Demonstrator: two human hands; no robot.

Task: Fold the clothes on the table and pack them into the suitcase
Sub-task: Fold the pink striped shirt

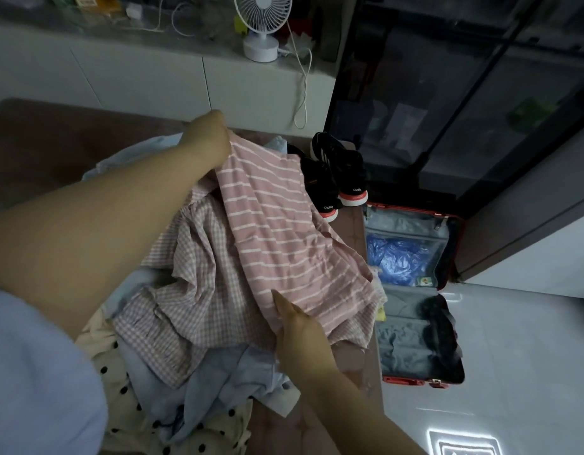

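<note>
L hand (208,139) grips far end of striped top (277,224) atop clothes pile (185,290) on table (37,142), R hand (300,326) at near hem, grip can't tell; advise pulling taut, lifting clear before folding, suitcase (404,379) open at right.

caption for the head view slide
Left hand grips a striped top, right hand at its hem, open suitcase beside the table

Just the one view here, worn on the head, looking forward and steeply down. It's close in over the table (37,136), with the heap of clothes (218,274) filling the middle of the frame. Wide lens, edges bending. The open suitcase (405,379) sits lower on the floor (530,356) to the right, and the fan (262,14) on the cabinet (136,77) runs along the top, further off.
</note>
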